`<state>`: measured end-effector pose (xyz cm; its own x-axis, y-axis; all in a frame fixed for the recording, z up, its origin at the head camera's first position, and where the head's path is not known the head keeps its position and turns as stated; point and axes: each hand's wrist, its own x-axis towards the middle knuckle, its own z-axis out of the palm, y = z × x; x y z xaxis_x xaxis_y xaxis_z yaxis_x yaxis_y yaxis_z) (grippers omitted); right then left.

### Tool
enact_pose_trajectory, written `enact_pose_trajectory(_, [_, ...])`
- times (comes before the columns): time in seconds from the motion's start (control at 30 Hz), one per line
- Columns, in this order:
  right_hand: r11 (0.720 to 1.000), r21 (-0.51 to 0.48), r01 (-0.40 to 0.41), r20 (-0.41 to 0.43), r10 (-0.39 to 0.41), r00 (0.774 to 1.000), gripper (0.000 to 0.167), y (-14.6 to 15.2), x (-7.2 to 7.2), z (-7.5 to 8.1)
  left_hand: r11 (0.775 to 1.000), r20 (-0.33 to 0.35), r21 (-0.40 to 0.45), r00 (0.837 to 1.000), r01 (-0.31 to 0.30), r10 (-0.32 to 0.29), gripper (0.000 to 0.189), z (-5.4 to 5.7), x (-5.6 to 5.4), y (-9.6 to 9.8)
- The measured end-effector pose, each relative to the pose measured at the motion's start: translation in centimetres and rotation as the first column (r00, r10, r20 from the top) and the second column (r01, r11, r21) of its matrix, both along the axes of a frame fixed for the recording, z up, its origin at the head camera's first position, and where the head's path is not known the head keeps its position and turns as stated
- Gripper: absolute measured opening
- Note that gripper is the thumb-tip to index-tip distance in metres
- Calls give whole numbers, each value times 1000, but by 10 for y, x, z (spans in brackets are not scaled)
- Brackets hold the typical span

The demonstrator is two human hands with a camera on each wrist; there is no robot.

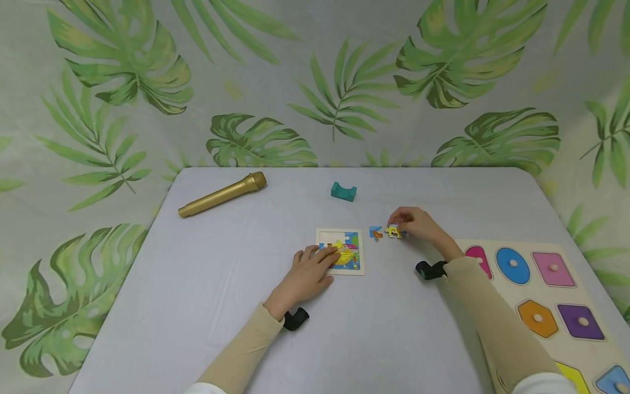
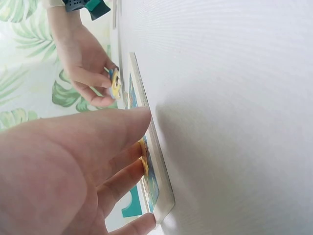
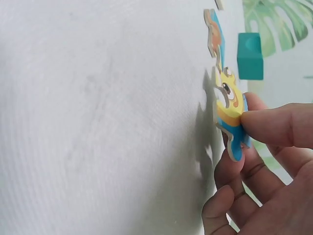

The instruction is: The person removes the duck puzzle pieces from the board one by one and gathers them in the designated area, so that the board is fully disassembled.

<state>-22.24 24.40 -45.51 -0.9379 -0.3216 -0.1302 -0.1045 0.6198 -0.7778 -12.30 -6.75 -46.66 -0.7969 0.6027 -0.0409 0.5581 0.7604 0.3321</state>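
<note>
My left hand (image 1: 306, 273) rests on a small framed jigsaw puzzle (image 1: 362, 257), its fingers stretched over the yellow picture and its thumb by the wooden edge, as the left wrist view shows. Some bare wood appears at the upper left of the puzzle tray. To the right, my right hand (image 1: 418, 225) pinches a yellow and blue jigsaw piece (image 3: 230, 110) with an eye printed on it, between thumb and fingers. In the right wrist view this piece is tilted up off the cloth. Beside it lies a blue and orange jigsaw piece (image 1: 375, 233).
A teal block (image 1: 343, 192) with a curved notch sits behind the puzzle. At the back left lies a gold microphone (image 1: 223, 194). A large wooden shape board (image 1: 507, 295) with knobbed pieces covers the right side, partly under my right forearm.
</note>
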Motion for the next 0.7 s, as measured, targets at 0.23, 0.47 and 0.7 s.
enact_pose_trajectory(0.23, [993, 121, -12, -71, 21, 997, 18, -7, -1, -8, 1000, 2, 8, 1000, -4, 4, 50, 1, 0, 1])
enact_pose_trajectory(0.47, [982, 185, -34, -146, 62, 987, 19, -13, 2, -8, 1000, -7, 5, 1000, -16, 16, 49, 1, 0, 4])
enact_pose_trajectory(0.7, [996, 84, -33, -159, 46, 986, 17, -22, 7, -3, 1000, -36, 6, 999, -12, 12, 45, 1, -2, 7])
